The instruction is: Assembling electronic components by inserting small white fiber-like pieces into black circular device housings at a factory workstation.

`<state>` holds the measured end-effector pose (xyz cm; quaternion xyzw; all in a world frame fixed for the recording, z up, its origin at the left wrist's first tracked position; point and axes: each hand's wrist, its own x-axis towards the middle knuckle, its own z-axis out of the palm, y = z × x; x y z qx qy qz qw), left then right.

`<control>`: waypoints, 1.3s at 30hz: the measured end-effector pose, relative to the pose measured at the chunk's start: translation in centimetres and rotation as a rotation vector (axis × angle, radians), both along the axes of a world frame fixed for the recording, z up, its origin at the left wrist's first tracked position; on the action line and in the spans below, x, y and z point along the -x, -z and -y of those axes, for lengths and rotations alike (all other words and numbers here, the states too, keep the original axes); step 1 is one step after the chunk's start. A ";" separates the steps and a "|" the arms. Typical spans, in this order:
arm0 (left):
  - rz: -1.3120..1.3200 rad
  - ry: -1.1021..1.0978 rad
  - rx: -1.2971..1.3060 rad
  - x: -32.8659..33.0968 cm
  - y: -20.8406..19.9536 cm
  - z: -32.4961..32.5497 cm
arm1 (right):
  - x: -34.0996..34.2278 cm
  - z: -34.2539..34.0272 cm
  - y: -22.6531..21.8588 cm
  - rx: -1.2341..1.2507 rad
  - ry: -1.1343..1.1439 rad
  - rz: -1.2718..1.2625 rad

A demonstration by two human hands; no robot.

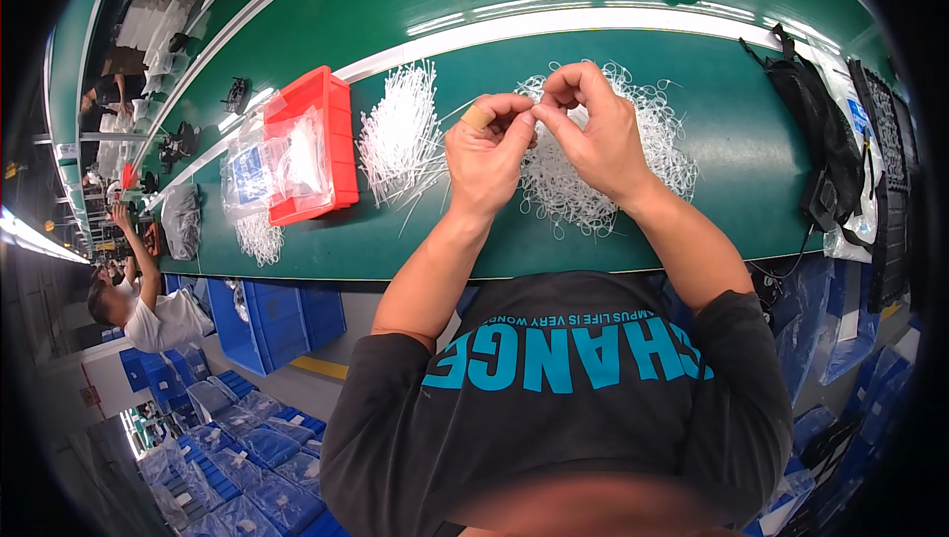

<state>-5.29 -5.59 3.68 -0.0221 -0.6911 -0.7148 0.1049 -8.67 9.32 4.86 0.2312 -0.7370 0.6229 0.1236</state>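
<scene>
Both my hands are raised together above the green worktable (732,132). My left hand (486,152), with a tan bandage on the thumb, and my right hand (590,127) pinch a thin white cable tie (535,108) between their fingertips. Right under my right hand lies a heap of looped white cable ties (660,157). A pile of straight white cable ties (400,137) lies just left of my left hand.
A red tray (336,142) holding clear plastic bags (267,166) stands left of the piles. A black bag (820,142) lies at the table's right end. Blue bins (277,325) stack below the table edge. Another person (148,315) works at the far left.
</scene>
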 end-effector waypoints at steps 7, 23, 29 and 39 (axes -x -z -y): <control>0.075 -0.108 0.189 1.8 -1.0 3.4 | 1.5 -1.4 -0.4 -0.183 0.017 -0.070; 0.098 -0.102 1.251 4.9 1.4 8.1 | 1.6 -1.4 0.6 -0.416 0.111 -0.178; 0.365 -0.011 1.096 0.3 -3.9 7.4 | 1.9 -1.9 -0.3 -0.393 0.113 -0.205; 0.186 -0.093 1.197 -2.0 0.1 7.3 | 2.1 -1.7 -0.3 -0.401 0.066 -0.217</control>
